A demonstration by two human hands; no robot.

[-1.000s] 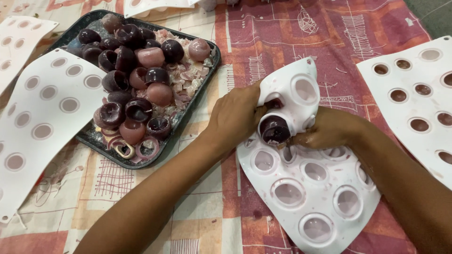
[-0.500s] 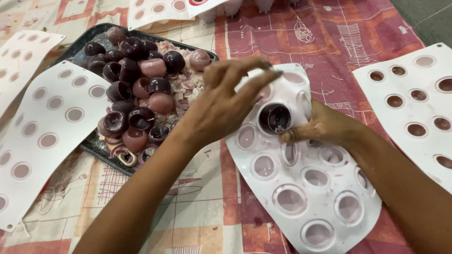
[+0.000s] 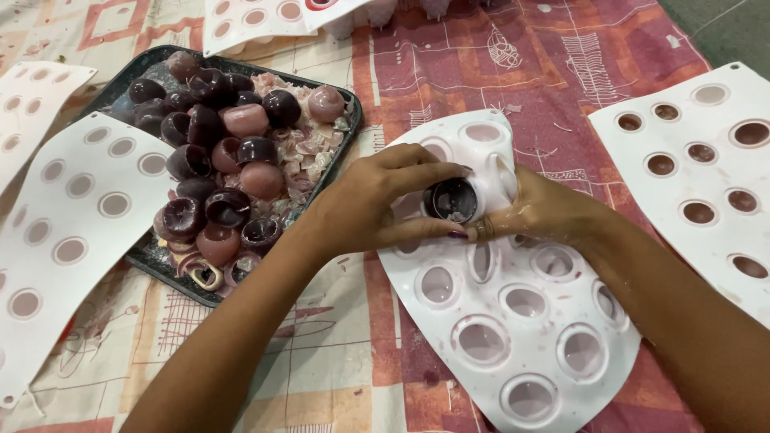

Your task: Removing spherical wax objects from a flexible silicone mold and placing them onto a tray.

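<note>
Centre right on the cloth: a mould sheet, upper end folded up, a cup-shaped shell pinched there between left hand and right hand. Left of it, a tray heaped with shells (flakes among them). Further left, overlapping the tray's edge, another sheet. Far right, a third sheet; behind, more.

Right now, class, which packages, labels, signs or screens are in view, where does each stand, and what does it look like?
None in view: no package, label, sign or screen.
Only white silicone moulds, a dark tray of dark and pink shells on a patterned cloth, and two hands on one dark shell.
</note>
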